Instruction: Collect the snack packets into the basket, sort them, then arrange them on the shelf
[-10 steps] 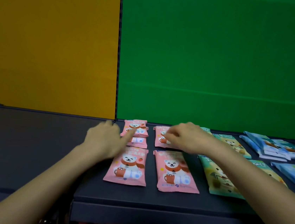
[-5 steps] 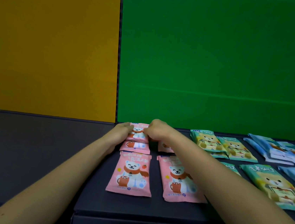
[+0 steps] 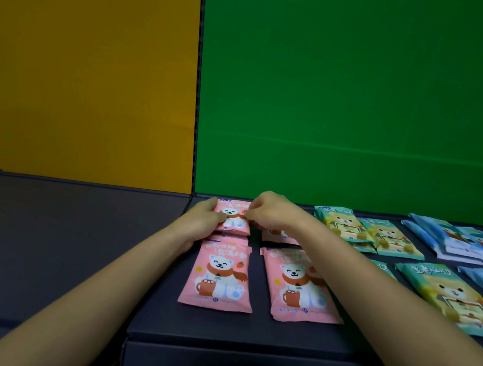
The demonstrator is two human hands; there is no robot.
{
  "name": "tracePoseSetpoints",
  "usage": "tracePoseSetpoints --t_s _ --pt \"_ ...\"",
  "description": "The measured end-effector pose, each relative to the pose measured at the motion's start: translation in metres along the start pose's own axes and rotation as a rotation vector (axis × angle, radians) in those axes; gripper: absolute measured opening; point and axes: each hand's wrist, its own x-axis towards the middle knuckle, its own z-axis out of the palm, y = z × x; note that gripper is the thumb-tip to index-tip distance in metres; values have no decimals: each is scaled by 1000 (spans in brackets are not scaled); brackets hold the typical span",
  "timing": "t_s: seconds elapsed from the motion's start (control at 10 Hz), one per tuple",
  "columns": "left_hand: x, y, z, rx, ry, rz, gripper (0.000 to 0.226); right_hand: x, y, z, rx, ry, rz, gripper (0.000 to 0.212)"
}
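Pink bear snack packets lie in two columns on the dark shelf point(image 3: 217, 330). Both hands are on the rear-left pink packet point(image 3: 233, 216), which tops a small stack at the back. My left hand point(image 3: 204, 217) holds its left edge with the thumb on its face. Its right edge is pinched by my right hand point(image 3: 270, 213). Two more pink packets lie flat in front, one on the left point(image 3: 219, 276) and one on the right point(image 3: 300, 289). My right forearm partly hides another pink packet point(image 3: 276, 236) behind it.
Green bear packets point(image 3: 358, 229) lie to the right, with one large one point(image 3: 450, 297) nearer me. Blue packets point(image 3: 453, 240) sit at the far right. A yellow panel and a green panel point(image 3: 350, 90) stand behind the shelf. The shelf's front edge is close to me.
My right hand moved left from the rear-right pink packet to the rear-left one. My left hand slid forward to that packet's left edge. The view shifted slightly.
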Motion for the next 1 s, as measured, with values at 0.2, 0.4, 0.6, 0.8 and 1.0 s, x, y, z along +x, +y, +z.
tracePoseSetpoints --t_s 0.2,0.4,0.6,0.8,1.0 --pt "-2 0 -9 44 -70 -29 70 -6 40 -28 -234 36 37 39" --pt "-4 3 -7 99 -113 -4 81 -14 56 -21 -389 -104 -24 51" --pt "-2 4 -1 145 -78 14 81 -14 57 -19 -467 -100 -48 51" --pt "4 2 4 183 -54 18 77 -18 57 -20 -435 -76 -38 49" --pt "-5 12 -1 213 235 287 47 -48 64 -46 -124 281 -100 35"
